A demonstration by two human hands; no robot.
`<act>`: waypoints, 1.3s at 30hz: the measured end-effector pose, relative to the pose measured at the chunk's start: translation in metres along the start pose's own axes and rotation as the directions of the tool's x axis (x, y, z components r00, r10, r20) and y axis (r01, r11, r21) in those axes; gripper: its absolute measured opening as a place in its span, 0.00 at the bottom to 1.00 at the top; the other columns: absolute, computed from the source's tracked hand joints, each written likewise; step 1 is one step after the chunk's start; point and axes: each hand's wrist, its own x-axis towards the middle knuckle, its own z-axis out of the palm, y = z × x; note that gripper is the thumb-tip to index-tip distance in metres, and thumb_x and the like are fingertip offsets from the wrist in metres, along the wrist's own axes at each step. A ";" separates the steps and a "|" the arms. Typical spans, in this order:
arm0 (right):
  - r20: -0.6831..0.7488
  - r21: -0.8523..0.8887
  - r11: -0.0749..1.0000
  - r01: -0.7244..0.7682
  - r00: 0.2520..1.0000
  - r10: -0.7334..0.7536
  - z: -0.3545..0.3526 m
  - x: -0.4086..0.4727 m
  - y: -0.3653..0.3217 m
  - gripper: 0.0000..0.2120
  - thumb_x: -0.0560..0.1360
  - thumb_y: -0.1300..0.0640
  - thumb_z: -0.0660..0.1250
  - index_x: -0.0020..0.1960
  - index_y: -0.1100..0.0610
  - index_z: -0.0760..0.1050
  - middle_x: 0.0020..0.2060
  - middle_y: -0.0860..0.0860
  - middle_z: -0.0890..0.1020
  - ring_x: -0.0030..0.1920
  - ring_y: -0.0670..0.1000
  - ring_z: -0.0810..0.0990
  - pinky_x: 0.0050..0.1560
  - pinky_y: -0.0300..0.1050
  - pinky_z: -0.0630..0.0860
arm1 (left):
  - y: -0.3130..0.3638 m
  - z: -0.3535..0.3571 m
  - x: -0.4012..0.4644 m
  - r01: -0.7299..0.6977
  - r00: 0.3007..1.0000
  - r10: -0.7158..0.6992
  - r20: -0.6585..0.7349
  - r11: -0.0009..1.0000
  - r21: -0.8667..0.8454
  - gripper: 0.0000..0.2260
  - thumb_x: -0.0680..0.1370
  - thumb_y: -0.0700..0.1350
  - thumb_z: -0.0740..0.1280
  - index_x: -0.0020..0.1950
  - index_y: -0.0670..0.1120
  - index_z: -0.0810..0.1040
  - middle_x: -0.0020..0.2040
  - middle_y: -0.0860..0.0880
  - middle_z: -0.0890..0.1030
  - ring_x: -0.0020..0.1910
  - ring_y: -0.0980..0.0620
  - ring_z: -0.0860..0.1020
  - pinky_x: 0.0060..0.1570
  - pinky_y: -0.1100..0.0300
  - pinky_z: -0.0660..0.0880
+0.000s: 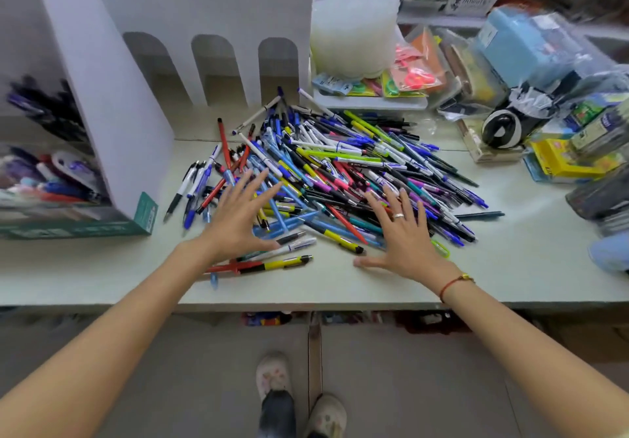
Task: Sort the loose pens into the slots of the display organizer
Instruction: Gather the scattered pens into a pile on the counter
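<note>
A big heap of loose pens (340,165) in many colours lies on the pale table (340,284). My left hand (238,216) is spread flat, fingers apart, over the heap's near left edge. My right hand (401,229), wearing a ring, is spread over the near right part, its thumb on the table. Neither hand holds a pen. The white display organizer (112,90) stands at the left; its slots (51,172) hold several pens. A yellow-and-black pen (279,262) lies nearest the table edge.
A stack of translucent plastic trays (354,28) stands behind the heap. Packaged stationery, a blue box (520,42) and a black-and-white object (503,127) crowd the right side. The table's front edge (306,304) runs below my wrists; my feet show on the floor.
</note>
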 end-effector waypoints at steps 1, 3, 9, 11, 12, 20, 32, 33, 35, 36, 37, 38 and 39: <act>-0.012 0.005 1.000 0.008 1.000 -0.008 0.003 -0.009 0.001 0.56 0.63 0.23 0.59 0.77 0.46 0.34 0.78 0.53 0.38 0.76 0.59 0.35 0.73 0.61 0.36 | -0.008 -0.002 -0.016 0.020 1.000 -0.021 -0.014 0.999 -0.049 0.46 0.68 0.63 0.73 0.77 0.60 0.48 0.78 0.57 0.40 0.77 0.53 0.37 0.75 0.44 0.42; -0.034 0.026 1.000 0.007 0.999 -0.006 0.011 -0.027 0.004 0.55 0.62 0.20 0.53 0.77 0.45 0.36 0.78 0.53 0.41 0.77 0.59 0.37 0.73 0.60 0.36 | -0.024 -0.001 -0.051 0.090 0.995 -0.094 -0.032 0.991 -0.097 0.49 0.64 0.70 0.70 0.77 0.61 0.46 0.78 0.58 0.40 0.76 0.56 0.36 0.75 0.47 0.42; -0.097 0.128 0.966 -0.223 0.967 0.236 0.024 -0.059 0.049 0.52 0.63 0.21 0.58 0.78 0.43 0.44 0.78 0.50 0.42 0.77 0.57 0.39 0.72 0.68 0.44 | -0.052 0.023 -0.100 0.391 0.920 -0.390 0.036 0.920 -0.017 0.62 0.50 0.83 0.56 0.72 0.60 0.27 0.74 0.51 0.27 0.74 0.49 0.29 0.72 0.49 0.33; -0.030 0.170 0.941 -0.294 0.952 0.304 0.024 -0.057 0.061 0.53 0.61 0.23 0.60 0.77 0.41 0.42 0.78 0.47 0.39 0.77 0.55 0.37 0.71 0.69 0.43 | -0.042 0.031 -0.087 0.414 0.910 -0.411 0.056 0.907 -0.075 0.62 0.52 0.83 0.58 0.70 0.60 0.24 0.74 0.48 0.26 0.73 0.47 0.28 0.71 0.48 0.32; -0.009 0.183 0.937 -0.297 0.953 0.304 0.024 -0.054 0.064 0.55 0.59 0.23 0.61 0.77 0.41 0.41 0.77 0.47 0.38 0.77 0.55 0.36 0.72 0.69 0.42 | -0.035 0.034 -0.078 0.406 0.914 -0.404 0.048 0.908 -0.100 0.62 0.54 0.82 0.60 0.70 0.61 0.23 0.74 0.48 0.26 0.73 0.46 0.28 0.72 0.48 0.32; -0.063 0.301 0.929 -0.216 0.967 0.246 0.030 -0.019 0.049 0.56 0.57 0.24 0.62 0.77 0.40 0.41 0.77 0.45 0.37 0.76 0.53 0.33 0.70 0.69 0.42 | 0.023 0.044 0.008 0.360 0.931 -0.364 0.021 0.909 -0.210 0.61 0.57 0.76 0.66 0.74 0.58 0.28 0.75 0.43 0.27 0.73 0.38 0.29 0.72 0.43 0.35; 0.053 0.285 0.938 -0.196 0.981 0.189 0.006 0.009 0.056 0.53 0.65 0.36 0.73 0.77 0.39 0.41 0.77 0.47 0.37 0.76 0.54 0.32 0.70 0.71 0.46 | 0.041 0.036 0.037 0.421 0.907 -0.421 0.030 0.899 -0.121 0.62 0.60 0.73 0.70 0.75 0.56 0.29 0.76 0.40 0.32 0.76 0.38 0.38 0.73 0.42 0.42; 0.068 0.280 0.938 -0.203 0.979 0.191 0.003 0.007 0.058 0.53 0.64 0.36 0.74 0.77 0.39 0.42 0.77 0.48 0.38 0.76 0.54 0.34 0.71 0.70 0.48 | 0.040 0.033 0.034 0.422 0.906 -0.421 0.036 0.899 -0.120 0.61 0.61 0.71 0.72 0.75 0.57 0.30 0.77 0.41 0.32 0.76 0.38 0.38 0.73 0.41 0.43; 0.100 0.285 0.933 -0.219 0.975 0.199 -0.005 0.001 0.059 0.53 0.64 0.39 0.76 0.76 0.39 0.44 0.77 0.48 0.38 0.77 0.55 0.36 0.72 0.69 0.51 | 0.039 0.029 0.024 0.422 0.906 -0.419 0.055 0.898 -0.126 0.60 0.63 0.67 0.74 0.76 0.57 0.31 0.77 0.43 0.32 0.76 0.39 0.37 0.73 0.41 0.44; 0.124 0.293 0.928 -0.231 0.971 0.203 -0.009 -0.002 0.058 0.53 0.64 0.42 0.77 0.76 0.39 0.45 0.77 0.48 0.38 0.77 0.55 0.36 0.72 0.68 0.51 | 0.039 0.027 0.018 0.423 0.906 -0.417 0.070 0.897 -0.125 0.59 0.64 0.66 0.74 0.76 0.56 0.32 0.77 0.44 0.32 0.76 0.39 0.37 0.73 0.41 0.46; 0.152 0.295 0.924 -0.243 0.967 0.206 -0.013 -0.006 0.056 0.52 0.66 0.45 0.78 0.76 0.39 0.45 0.77 0.48 0.37 0.77 0.56 0.36 0.72 0.68 0.50 | 0.038 0.025 0.013 0.424 0.905 -0.416 0.089 0.897 -0.124 0.58 0.65 0.65 0.74 0.77 0.55 0.34 0.77 0.45 0.33 0.77 0.40 0.37 0.74 0.43 0.47; 0.175 0.282 0.927 -0.248 0.963 0.204 -0.016 -0.010 0.052 0.51 0.68 0.50 0.77 0.77 0.39 0.45 0.77 0.48 0.37 0.77 0.56 0.36 0.72 0.67 0.48 | 0.038 0.024 0.007 0.423 0.905 -0.412 0.109 0.897 -0.130 0.56 0.66 0.64 0.74 0.78 0.53 0.35 0.77 0.46 0.33 0.77 0.41 0.38 0.74 0.44 0.48; 0.187 0.257 0.936 -0.241 0.963 0.196 -0.017 -0.014 0.046 0.49 0.69 0.55 0.74 0.77 0.40 0.44 0.77 0.49 0.38 0.77 0.56 0.36 0.72 0.67 0.46 | 0.038 0.023 0.001 0.421 0.905 -0.406 0.125 0.895 -0.146 0.55 0.67 0.64 0.73 0.78 0.52 0.37 0.78 0.47 0.34 0.77 0.42 0.38 0.74 0.45 0.49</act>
